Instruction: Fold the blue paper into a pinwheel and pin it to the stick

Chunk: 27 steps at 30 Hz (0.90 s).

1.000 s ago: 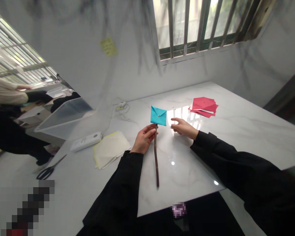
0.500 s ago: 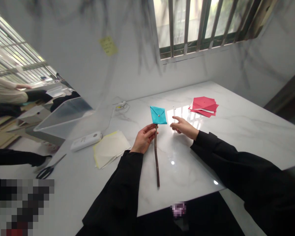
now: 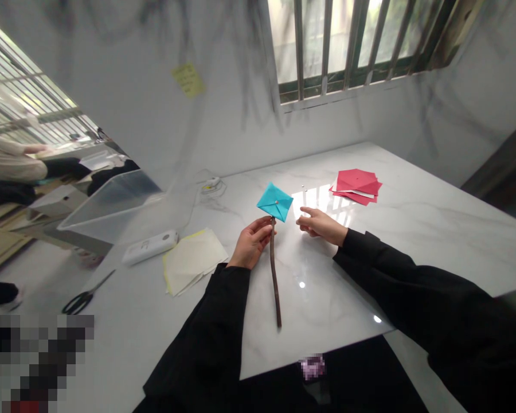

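Observation:
My left hand (image 3: 251,243) is closed round the upper end of a thin brown stick (image 3: 274,275), whose lower end points toward me. At the top of the stick is a blue paper pinwheel (image 3: 270,206), its folded corners meeting at a small pin in the middle. To the right of the pinwheel, without touching it, my right hand (image 3: 320,223) holds nothing. Its index finger stretches toward the pinwheel while the other fingers are partly curled.
Red paper pieces (image 3: 358,182) lie stacked at the back right. Pale yellow sheets (image 3: 195,261), a white device (image 3: 150,247) and scissors (image 3: 86,295) are on the left. A clear plastic bin (image 3: 112,201) stands behind them. Tiny beads lie near the window's reflection.
The blue pinwheel has turned on its pin, so a corner now points up. My left hand stays in place and my right hand has barely shifted. A person's leg at far left moved further left.

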Each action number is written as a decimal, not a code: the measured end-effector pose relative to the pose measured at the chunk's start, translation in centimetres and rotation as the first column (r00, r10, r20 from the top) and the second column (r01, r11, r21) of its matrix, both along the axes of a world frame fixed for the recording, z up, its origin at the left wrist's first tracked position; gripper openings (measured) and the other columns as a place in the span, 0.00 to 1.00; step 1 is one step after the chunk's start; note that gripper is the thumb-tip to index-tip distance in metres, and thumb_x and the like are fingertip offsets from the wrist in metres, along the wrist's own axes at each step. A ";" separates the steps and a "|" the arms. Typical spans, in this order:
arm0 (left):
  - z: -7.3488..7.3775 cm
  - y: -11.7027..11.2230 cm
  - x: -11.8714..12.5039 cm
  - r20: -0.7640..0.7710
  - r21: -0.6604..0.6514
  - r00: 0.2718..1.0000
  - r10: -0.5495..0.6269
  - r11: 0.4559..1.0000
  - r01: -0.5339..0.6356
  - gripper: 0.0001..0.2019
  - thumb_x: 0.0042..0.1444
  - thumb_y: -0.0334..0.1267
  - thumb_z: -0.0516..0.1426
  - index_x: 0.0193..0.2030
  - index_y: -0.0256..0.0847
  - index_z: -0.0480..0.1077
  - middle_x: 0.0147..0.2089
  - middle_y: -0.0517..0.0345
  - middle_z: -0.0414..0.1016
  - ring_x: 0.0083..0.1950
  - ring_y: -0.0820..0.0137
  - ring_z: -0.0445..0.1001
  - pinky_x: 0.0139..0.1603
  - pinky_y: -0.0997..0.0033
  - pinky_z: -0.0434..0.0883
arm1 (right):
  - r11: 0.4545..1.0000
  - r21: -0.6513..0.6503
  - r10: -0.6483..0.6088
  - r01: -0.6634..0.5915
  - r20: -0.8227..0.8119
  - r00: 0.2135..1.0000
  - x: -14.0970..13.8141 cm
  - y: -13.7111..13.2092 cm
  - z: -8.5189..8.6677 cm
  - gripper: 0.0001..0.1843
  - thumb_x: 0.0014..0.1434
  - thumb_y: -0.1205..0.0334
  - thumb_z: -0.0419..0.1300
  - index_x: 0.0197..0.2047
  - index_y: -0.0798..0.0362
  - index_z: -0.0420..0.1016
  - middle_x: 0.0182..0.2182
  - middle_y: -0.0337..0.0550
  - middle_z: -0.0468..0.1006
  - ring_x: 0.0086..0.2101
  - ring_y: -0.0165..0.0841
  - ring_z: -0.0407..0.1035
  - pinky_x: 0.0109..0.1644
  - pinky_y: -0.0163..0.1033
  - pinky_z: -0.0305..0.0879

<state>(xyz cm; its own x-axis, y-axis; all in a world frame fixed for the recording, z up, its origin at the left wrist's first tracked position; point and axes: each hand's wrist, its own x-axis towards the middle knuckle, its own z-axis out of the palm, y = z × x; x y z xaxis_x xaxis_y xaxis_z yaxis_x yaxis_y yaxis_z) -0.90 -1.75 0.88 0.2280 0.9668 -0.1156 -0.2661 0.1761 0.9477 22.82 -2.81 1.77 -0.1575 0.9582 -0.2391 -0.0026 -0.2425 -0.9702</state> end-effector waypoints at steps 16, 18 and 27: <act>-0.2 0.1 -0.1 -0.001 0.000 1.000 0.003 1.000 -0.003 0.24 0.46 0.37 0.76 0.52 0.38 0.81 0.51 0.49 0.85 0.41 0.71 0.80 0.51 0.67 0.77 | 0.975 0.114 -0.208 0.193 0.133 0.969 0.5 0.7 -0.2 0.40 0.55 0.66 0.64 0.71 0.61 0.67 0.23 0.33 0.69 0.24 0.28 0.58 0.26 0.33 0.48; -0.3 0.2 -0.2 -0.007 0.004 1.000 0.003 1.000 -0.003 0.24 0.47 0.37 0.76 0.52 0.38 0.81 0.51 0.49 0.85 0.41 0.71 0.80 0.51 0.67 0.77 | 0.992 0.120 -0.060 0.039 0.179 0.982 0.7 0.6 0.0 0.42 0.54 0.66 0.65 0.72 0.61 0.67 0.23 0.32 0.71 0.23 0.27 0.57 0.26 0.34 0.48; -0.1 0.1 0.1 0.027 -0.002 1.000 0.016 1.000 -0.016 0.23 0.43 0.36 0.77 0.49 0.39 0.83 0.48 0.53 0.85 0.40 0.72 0.80 0.50 0.69 0.77 | 0.989 0.106 0.078 -0.102 0.209 0.975 0.1 0.3 -0.3 0.19 0.55 0.66 0.62 0.50 0.59 0.80 0.20 0.29 0.64 0.19 0.24 0.49 0.24 0.34 0.43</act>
